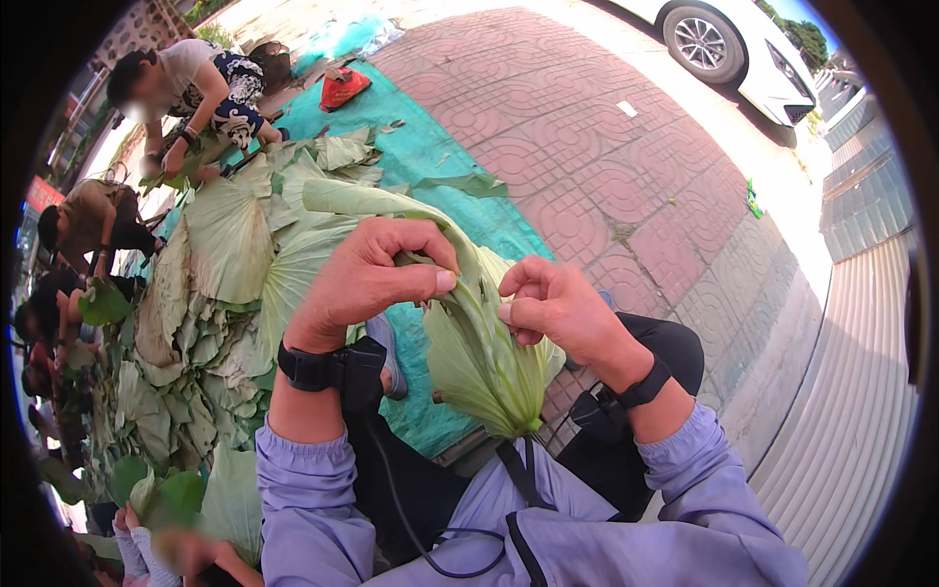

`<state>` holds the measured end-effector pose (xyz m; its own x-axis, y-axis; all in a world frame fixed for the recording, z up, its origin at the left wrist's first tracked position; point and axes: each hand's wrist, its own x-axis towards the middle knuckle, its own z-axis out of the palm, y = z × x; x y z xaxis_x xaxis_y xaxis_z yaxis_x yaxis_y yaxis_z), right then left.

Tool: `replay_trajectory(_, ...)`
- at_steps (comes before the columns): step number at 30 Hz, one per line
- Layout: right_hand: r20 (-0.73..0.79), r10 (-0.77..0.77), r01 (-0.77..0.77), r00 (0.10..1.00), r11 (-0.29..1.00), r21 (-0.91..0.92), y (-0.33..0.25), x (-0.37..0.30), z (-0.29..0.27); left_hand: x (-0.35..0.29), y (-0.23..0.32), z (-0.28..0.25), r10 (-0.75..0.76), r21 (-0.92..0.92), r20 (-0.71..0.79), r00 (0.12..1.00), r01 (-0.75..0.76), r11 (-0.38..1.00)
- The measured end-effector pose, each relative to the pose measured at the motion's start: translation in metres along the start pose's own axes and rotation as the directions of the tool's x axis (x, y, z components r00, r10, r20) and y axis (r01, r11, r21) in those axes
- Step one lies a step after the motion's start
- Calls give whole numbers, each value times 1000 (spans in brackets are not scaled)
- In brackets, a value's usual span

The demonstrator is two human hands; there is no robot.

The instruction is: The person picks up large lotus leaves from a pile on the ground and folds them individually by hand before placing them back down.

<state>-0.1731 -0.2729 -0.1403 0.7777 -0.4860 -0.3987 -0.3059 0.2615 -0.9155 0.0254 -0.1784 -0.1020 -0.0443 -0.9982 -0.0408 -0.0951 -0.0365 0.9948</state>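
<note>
A large pale green lotus leaf (489,382) hangs folded in front of me, its ribs running down to a point near my lap. Thumb and fingers of my left hand (386,272) pinch its upper folded edge. My right hand (558,308) is closed at the leaf's right side, with curled fingers and the thumb against the fold; the exact grip there is partly hidden. Left of my hands, a broad heap of lotus leaves (230,240), some green and some browned, covers the ground sheet.
A teal ground sheet (416,132) lies under the heap, with a red bag (344,89) at its far end. Several people sit or bend along the left, one person (201,98) handling leaves. Red paving (577,147) extends right toward a white car (738,49) and a ribbed metal shutter (851,391).
</note>
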Motion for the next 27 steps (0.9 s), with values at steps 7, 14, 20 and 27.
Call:
replay_trajectory(7,217,-71,139,974,937,-320,-2,37,-6,4,-50,-25,-209,-114,-142,968,194,974)
replay_trajectory(14,160,-105,158,981,917,-367,21,68,-20,17,-75,-28,-315,-106,-14,949,312,944)
replay_trajectory(20,169,-114,181,979,866,-465,13,77,-19,25,-81,-20,-271,-89,61,961,276,957)
replay_trajectory(27,214,-46,116,976,939,-324,24,80,-19,23,-79,-14,-240,-61,129,962,249,967)
